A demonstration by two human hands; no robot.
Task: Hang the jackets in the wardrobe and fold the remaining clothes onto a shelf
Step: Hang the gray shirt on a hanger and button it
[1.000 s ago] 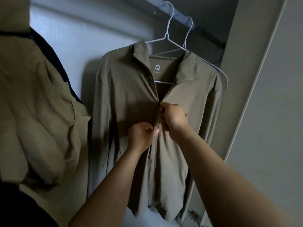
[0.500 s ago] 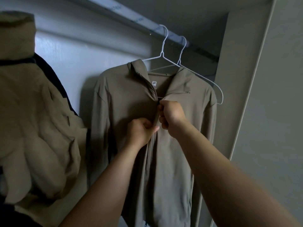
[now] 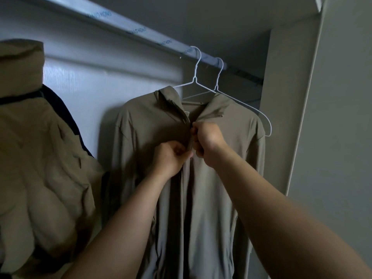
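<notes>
Wardrobe rail (image 3: 141, 35), right end: khaki jacket (image 3: 201, 218), hung. Zipping, I judge: my left hand (image 3: 171, 158) pinches the front edge, my right hand (image 3: 207, 135) grips the zip; next, a steady upward pull.

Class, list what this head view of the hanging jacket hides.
Head view.
- What the right hand pinches at the jacket front: hidden by its fingers.
- Its hem: cut off by bottom edge.
- Collar label: too small to read.
- How the padded coat hangs: cut off by left edge.
</notes>
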